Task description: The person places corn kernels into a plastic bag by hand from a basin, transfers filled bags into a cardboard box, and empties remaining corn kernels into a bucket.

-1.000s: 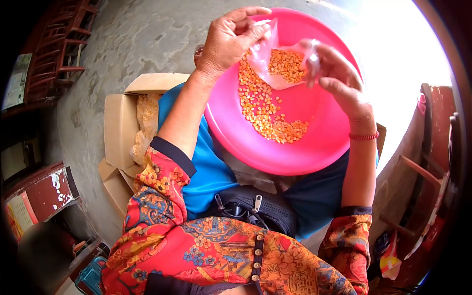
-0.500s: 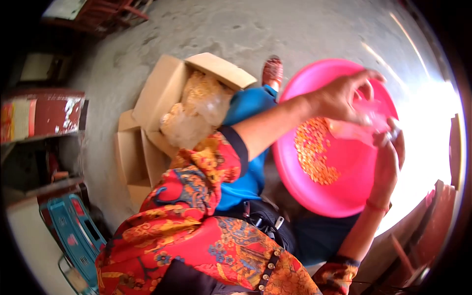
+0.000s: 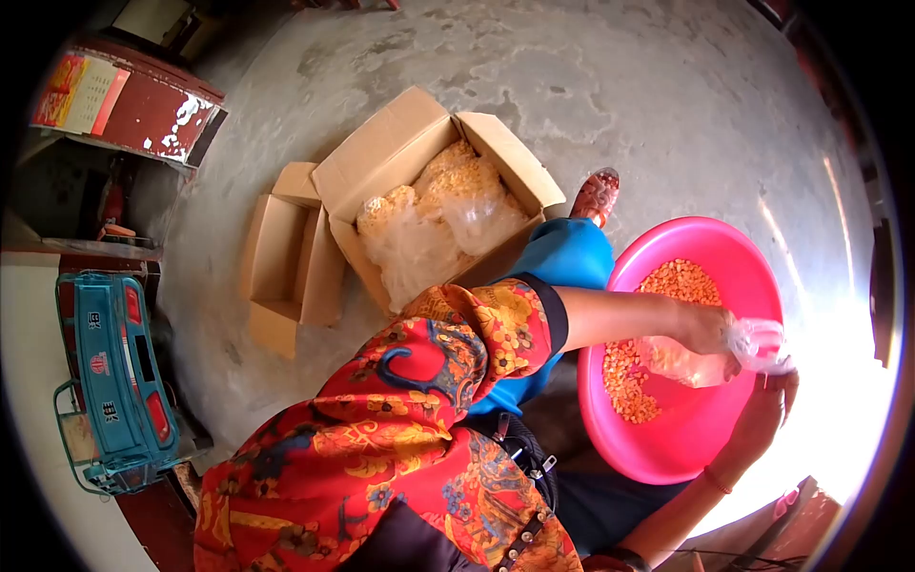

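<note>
A clear plastic bag (image 3: 688, 363) with pale orange contents hangs over the pink basin (image 3: 667, 448). My left hand (image 3: 703, 330) is closed around its neck, and the loose top sticks out to the right past the fingers. My right hand (image 3: 768, 412) is closed at the edge of that top, with the fingertips pinching the plastic; the bright light behind blurs details there. Loose orange corn kernels (image 3: 629, 389) lie in the basin, along its left side and toward its far end, partly hidden under my left forearm.
To the left, an open cardboard box (image 3: 381, 143) holds filled clear bags (image 3: 448, 210). A smaller open box (image 3: 276, 253) stands beside it. A teal case (image 3: 114, 381) is at the far left, near a dark red cabinet (image 3: 157, 114). Strong light floods the right side.
My left hand has gone from spread fingers on the bag to a closed grip around its neck. The bag's top now stands gathered beyond it. The view has shifted, showing more floor and boxes.
</note>
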A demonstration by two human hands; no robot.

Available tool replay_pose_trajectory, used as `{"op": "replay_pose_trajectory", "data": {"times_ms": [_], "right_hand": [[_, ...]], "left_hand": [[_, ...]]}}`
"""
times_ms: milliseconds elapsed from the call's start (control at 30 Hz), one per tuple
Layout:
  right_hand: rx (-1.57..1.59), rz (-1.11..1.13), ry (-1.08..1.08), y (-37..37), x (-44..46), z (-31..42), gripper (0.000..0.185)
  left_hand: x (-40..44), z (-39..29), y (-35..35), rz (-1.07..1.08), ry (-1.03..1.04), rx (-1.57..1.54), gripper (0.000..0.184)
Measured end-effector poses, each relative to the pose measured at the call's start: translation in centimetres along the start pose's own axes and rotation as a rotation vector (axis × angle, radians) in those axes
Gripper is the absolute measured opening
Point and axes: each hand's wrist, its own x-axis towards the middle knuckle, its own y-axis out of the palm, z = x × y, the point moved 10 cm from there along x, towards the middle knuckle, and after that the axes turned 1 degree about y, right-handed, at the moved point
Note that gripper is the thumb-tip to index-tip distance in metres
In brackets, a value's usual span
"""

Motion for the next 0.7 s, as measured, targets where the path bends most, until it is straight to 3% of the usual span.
{"op": "replay_pose_trajectory", "data": {"times_ms": [33,67,167,333,367,467,633,700], "right_hand": [[0.253,0.001,0.017,-0.6,0.6,-0.2,0.027],[0.174,-0.109,0.056,-2.3,1.1,-0.9,0.028],[0.325,-0.074,0.033,-6.1,2.0,-2.6,0.024],[0.322,-0.055,0.062,-6.6,1.5,-3.4,0.018],[0.312,-0.055,0.074,-6.2,1.5,-3.4,0.017],[0.327,-0.009,0.078,-5.2,1.7,-4.2,0.015],[0.370,0.044,0.074,-3.1,1.0,-3.7,0.013],[0.387,0.042,0.070,-3.3,0.8,-4.0,0.014]], "left_hand": [[-0.2,-0.9,-1.0,-0.062,0.060,-0.115,0.022],[-0.5,-1.6,-2.3,-0.124,0.118,-0.231,0.024],[-3.4,-5.7,-7.6,-0.288,0.181,-0.457,0.038],[-13.0,-10.8,-17.9,-0.725,0.257,-0.147,0.029],[-15.1,-11.7,-19.2,-0.724,0.276,-0.107,0.030],[-22.1,-9.4,-23.8,-0.880,0.084,0.139,0.028],[-37.5,0.9,-31.5,-1.196,-0.345,0.133,0.020],[-43.7,2.6,-34.4,-1.332,-0.326,0.291,0.012]]}}
